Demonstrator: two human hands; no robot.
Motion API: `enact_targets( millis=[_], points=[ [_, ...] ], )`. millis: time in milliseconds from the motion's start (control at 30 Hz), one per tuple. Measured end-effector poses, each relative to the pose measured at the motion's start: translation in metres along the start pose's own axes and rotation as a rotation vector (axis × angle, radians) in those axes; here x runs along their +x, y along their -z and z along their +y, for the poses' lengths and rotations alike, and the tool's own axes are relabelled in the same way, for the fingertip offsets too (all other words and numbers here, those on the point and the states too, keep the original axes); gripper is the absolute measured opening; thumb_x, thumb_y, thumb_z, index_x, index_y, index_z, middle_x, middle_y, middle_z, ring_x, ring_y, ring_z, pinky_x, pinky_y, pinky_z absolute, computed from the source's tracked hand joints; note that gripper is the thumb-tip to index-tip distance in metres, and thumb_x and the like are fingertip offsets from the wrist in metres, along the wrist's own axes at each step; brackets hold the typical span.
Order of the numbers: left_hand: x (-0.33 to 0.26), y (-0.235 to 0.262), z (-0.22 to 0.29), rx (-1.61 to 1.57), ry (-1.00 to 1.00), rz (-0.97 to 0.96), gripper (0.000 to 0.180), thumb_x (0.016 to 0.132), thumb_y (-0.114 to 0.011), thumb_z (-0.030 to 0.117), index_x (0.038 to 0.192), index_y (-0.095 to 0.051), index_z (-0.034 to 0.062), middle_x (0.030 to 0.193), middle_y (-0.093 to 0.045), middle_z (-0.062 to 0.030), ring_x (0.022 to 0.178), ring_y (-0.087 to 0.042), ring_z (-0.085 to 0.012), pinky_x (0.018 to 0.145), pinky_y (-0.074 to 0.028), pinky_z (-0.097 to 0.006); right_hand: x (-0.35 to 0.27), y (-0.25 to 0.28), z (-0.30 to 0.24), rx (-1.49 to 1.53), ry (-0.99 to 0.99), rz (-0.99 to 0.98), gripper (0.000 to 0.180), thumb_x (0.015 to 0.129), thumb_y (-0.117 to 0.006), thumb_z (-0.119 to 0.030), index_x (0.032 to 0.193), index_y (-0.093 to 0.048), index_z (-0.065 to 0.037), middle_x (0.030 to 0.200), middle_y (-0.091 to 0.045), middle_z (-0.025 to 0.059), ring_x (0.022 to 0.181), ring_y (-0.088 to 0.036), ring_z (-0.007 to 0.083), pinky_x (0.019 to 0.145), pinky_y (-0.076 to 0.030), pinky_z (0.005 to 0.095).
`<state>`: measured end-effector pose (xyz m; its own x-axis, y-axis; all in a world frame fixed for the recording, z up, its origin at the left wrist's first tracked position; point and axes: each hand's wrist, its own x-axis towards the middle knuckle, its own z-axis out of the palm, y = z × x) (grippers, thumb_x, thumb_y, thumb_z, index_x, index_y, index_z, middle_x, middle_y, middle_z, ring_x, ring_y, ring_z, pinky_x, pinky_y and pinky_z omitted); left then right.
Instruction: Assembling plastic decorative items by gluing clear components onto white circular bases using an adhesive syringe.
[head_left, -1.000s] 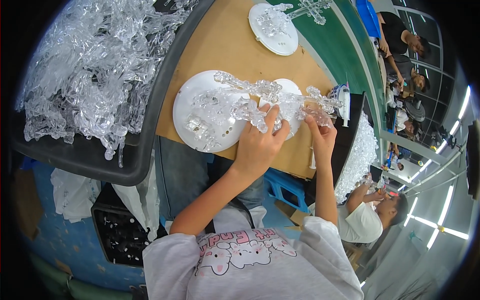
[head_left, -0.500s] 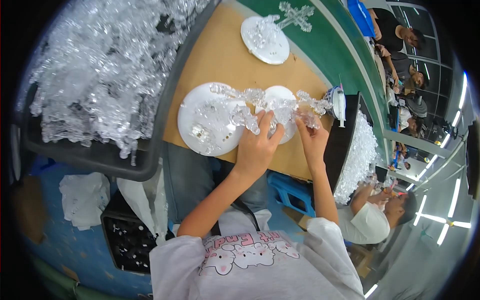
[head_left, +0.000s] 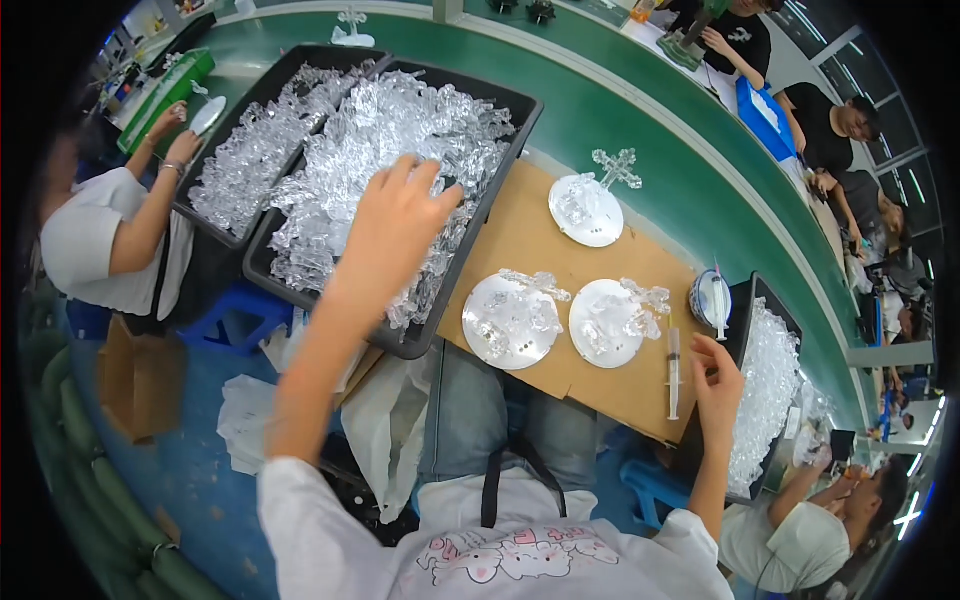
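So, L hand [head_left: 395, 235] over bin [head_left: 487, 205] w/ clr pcs [head_left: 375, 120]

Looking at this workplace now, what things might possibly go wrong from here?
Clear pieces lie heaped in the dark bin under the left hand, so lifting one might drag others along. The right hand is close to the loose syringe on the cardboard and might knock it. Another syringe lies across the small bowl; a bump could perhaps tip it.
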<state>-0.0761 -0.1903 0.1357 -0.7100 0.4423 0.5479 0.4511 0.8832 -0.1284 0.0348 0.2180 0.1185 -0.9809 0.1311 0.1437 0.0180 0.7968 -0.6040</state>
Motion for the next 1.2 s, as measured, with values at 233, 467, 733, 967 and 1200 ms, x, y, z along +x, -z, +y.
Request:
enact_targets(
  millis=[233, 467, 733, 967, 1200],
  points=[
    [0.004, -0.061, -0.062, 0.027, -0.511, -0.386, 0.022, 0.071, -0.061, 0.004, 0.091, -0.066, 0.0121, 0.103, -0.058, -0.0075, 0.105, -0.053, -0.0234, 0.086, -0.044, -0.04, 0.004, 0.022, -0.005, 0.043, 0.119, 0.08, 0.026, 0.086, -0.061, -0.003, 0.111, -0.065, -0.007, 0.09, -0.069, 0.0007, 0.069, -0.056, 0.0043, 0.05, -0.035, 0.0182],
    [-0.001, -0.05, -0.06, 0.019, -0.532, -0.408, 0.029, 0.072, -0.065, 0.007, 0.099, -0.062, 0.0157, 0.106, -0.057, -0.0077, 0.096, -0.057, -0.0243, 0.084, -0.045, -0.038, 0.023, 0.04, -0.008, 0.065, 0.207, 0.104, 0.025, 0.086, -0.062, -0.003, 0.11, -0.065, -0.007, 0.088, -0.069, 0.0015, 0.071, -0.058, 0.0041, 0.051, -0.035, 0.0177],
    [0.075, -0.017, -0.021, -0.981, 0.276, -0.027, 0.027, 0.076, -0.077, 0.018, 0.097, -0.07, 0.0025, 0.079, -0.062, -0.0028, 0.068, -0.054, -0.0101, 0.066, -0.044, -0.024, 0.086, 0.031, -0.033, 0.367, 0.245, -0.158, 0.035, 0.081, -0.07, -0.011, 0.115, -0.063, -0.008, 0.1, -0.067, 0.0012, 0.081, -0.06, 0.0071, 0.062, -0.044, 0.019],
    [0.165, -0.054, 0.083, -1.144, 0.018, -0.224, 0.036, 0.08, -0.073, 0.025, 0.107, -0.066, 0.0027, 0.085, -0.066, -0.0044, 0.082, -0.059, -0.0125, 0.08, -0.045, -0.029, 0.178, -0.03, -0.076, 0.627, 0.228, -0.479, 0.04, 0.08, -0.072, -0.02, 0.114, -0.061, -0.004, 0.107, -0.065, 0.0022, 0.089, -0.057, 0.0077, 0.065, -0.046, 0.0213],
    [0.196, -0.136, 0.07, -0.809, -0.054, -0.13, 0.057, 0.08, -0.071, 0.029, 0.129, -0.051, 0.0098, 0.128, -0.05, -0.0198, 0.115, -0.051, -0.0302, 0.095, -0.043, -0.039, 0.199, -0.039, -0.019, 0.913, -0.16, -0.506, 0.026, 0.085, -0.068, -0.024, 0.104, -0.062, -0.006, 0.097, -0.065, -0.0002, 0.079, -0.055, 0.0045, 0.063, -0.042, 0.0202]
  ],
)
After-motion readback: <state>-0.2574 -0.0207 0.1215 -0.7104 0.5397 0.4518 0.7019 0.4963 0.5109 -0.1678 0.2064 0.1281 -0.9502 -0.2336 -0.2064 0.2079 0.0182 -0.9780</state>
